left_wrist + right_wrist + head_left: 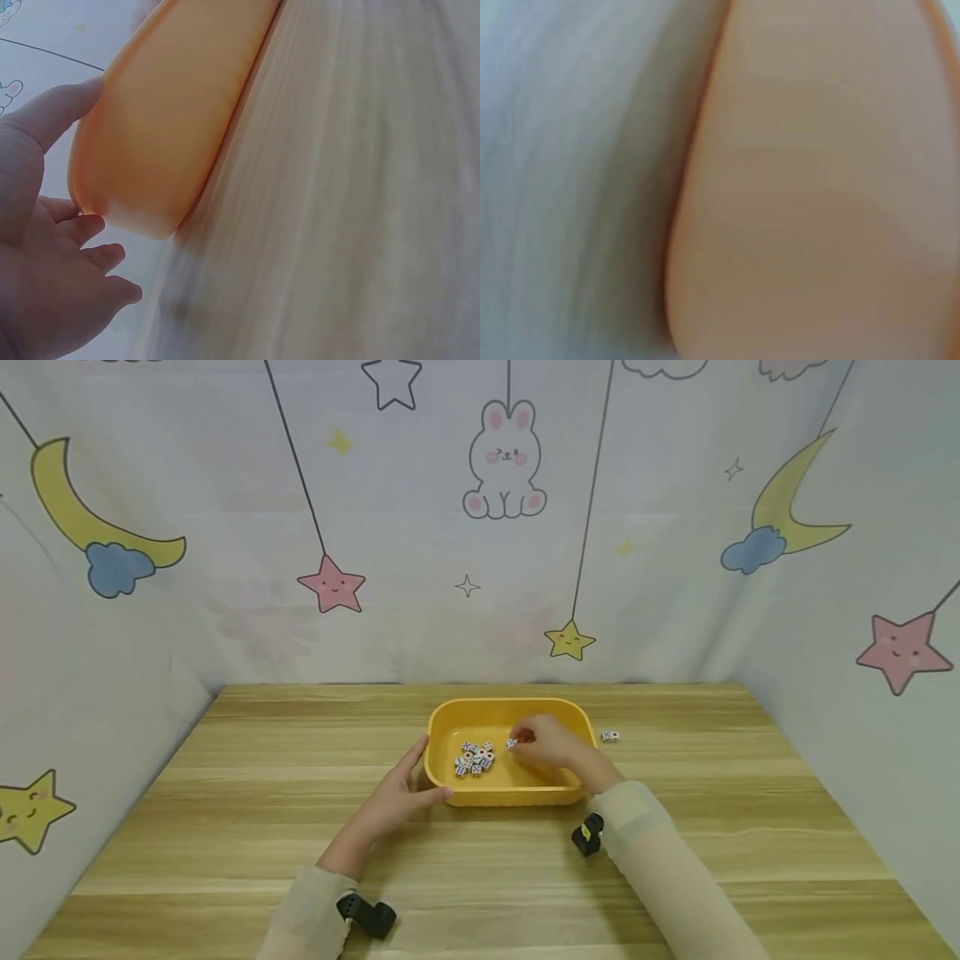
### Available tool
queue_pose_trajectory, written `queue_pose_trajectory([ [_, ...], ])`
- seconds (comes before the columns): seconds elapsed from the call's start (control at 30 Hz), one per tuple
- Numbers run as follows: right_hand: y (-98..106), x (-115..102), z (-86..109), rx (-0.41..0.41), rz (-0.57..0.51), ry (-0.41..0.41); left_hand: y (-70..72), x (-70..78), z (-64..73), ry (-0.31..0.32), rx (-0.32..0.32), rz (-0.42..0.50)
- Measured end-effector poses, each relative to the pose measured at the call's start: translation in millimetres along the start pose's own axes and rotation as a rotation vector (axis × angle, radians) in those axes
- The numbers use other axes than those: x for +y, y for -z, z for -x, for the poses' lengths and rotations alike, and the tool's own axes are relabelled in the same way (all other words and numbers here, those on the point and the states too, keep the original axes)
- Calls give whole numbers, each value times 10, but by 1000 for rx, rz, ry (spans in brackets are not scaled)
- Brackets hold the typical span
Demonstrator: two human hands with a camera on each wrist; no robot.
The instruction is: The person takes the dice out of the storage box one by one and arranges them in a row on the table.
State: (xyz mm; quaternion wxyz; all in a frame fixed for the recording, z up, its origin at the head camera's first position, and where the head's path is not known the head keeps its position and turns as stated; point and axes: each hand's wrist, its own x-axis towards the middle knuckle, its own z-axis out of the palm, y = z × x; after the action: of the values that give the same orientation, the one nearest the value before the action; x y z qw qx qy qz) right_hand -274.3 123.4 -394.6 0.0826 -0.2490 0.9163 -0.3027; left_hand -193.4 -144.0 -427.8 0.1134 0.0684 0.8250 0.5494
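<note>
White dice [477, 758] with red and blue pips cluster at left in a rounded yellow tray [517, 796]; a right hand [549, 743] pinches one die [512, 743] inside while a left hand [392, 800], fingers apart, touches the tray.

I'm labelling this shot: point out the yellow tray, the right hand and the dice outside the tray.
Yellow tray [513, 797]: head view, near outer wall.
Right hand [551, 742]: head view, back of the hand.
Dice outside [611, 737]: head view, middle of the pair.
</note>
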Motion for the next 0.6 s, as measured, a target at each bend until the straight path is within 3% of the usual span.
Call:
queue_pose_trajectory([
  [0.27,246,56,128,44,23,-13,2,-18,-6,-2,0,8],
  [0.6,507,288,294,108,-62,-47,-3,-26,-10,3,0,7],
])
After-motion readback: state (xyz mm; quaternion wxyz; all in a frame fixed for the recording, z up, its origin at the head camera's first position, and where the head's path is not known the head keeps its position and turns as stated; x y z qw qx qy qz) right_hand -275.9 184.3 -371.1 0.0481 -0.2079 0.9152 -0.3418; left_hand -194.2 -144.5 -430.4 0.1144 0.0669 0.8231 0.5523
